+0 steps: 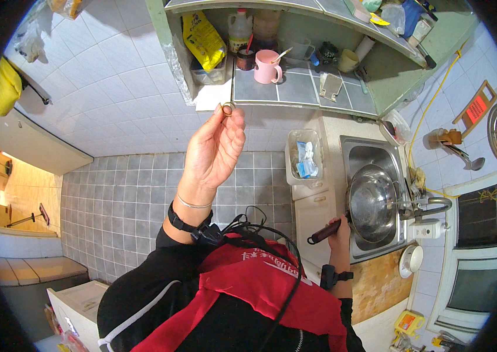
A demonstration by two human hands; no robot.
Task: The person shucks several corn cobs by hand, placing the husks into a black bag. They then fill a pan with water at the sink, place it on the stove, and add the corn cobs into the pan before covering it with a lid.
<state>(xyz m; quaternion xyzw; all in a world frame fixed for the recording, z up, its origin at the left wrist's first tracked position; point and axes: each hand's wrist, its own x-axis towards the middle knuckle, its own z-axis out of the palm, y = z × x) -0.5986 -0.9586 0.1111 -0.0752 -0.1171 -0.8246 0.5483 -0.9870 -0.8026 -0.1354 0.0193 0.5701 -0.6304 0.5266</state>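
Observation:
Raised near the middle, my left hand (214, 154) has its palm up and pinches a small gold-coloured ring-shaped object (228, 108) between its fingertips. That object is just below the front edge of the tiled shelf (255, 91). Low at the right, my right hand (340, 233) grips the dark handle (325, 233) of a metal pan (371, 204). The pan rests in the stainless steel sink (365, 152) with its inside facing up, under the tap (435, 207). A pink mug (267, 68) with a utensil in it stands on the shelf, beside a dark jar (245, 59).
A clear plastic bin (303, 163) with packets sits left of the sink. A wooden board (376, 286) lies on the counter below it. Utensils, including a ladle (477, 164), hang on the right wall. A yellow bag (202, 42) and a bottle (239, 31) stand on the shelf.

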